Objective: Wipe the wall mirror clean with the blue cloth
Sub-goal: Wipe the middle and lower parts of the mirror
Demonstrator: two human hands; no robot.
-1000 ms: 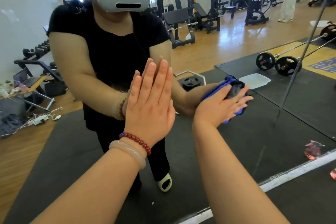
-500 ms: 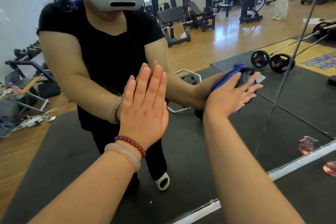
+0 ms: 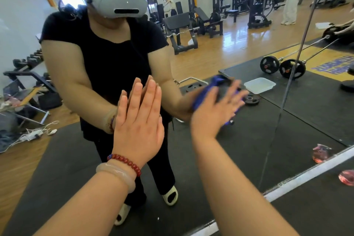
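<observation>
Two bare hands are working at the wall mirror [image 3: 298, 128], which is filling nearly the whole view. Item one: left hand [image 3: 138, 120], lying flat against the glass, fingers straight, close together and pointing up, holding nothing; its reflection is meeting it palm to palm. Item two: right hand [image 3: 214, 113], sitting to the right of the left hand and apart from it, fingers straight and fanned out, pressing the blue cloth [image 3: 202, 96] against the glass; motion blur is softening the fingers, and none is plainly curling round the fabric. Item three: blue cloth, bunched, sitting between the right palm and the mirror, with blue folds showing past the hand's upper left edge. Item four: red bead bracelet [image 3: 125, 161] and pale bangle [image 3: 115, 173], both sitting on the left wrist and touching each other. Item five: white strip [image 3: 306, 173], running along the mirror's lower edge, with a black floor mat [image 3: 316, 212] lying in front of it. Item six: pink object [image 3: 347, 177], resting on the mat just beside the strip; blur is hiding what it is. Reflected in the glass: a person in a black top wearing a grey headset [image 3: 118, 0], a barbell [image 3: 283, 67] with black plates, a white tray [image 3: 259, 85], and weight benches standing on a wooden floor.
</observation>
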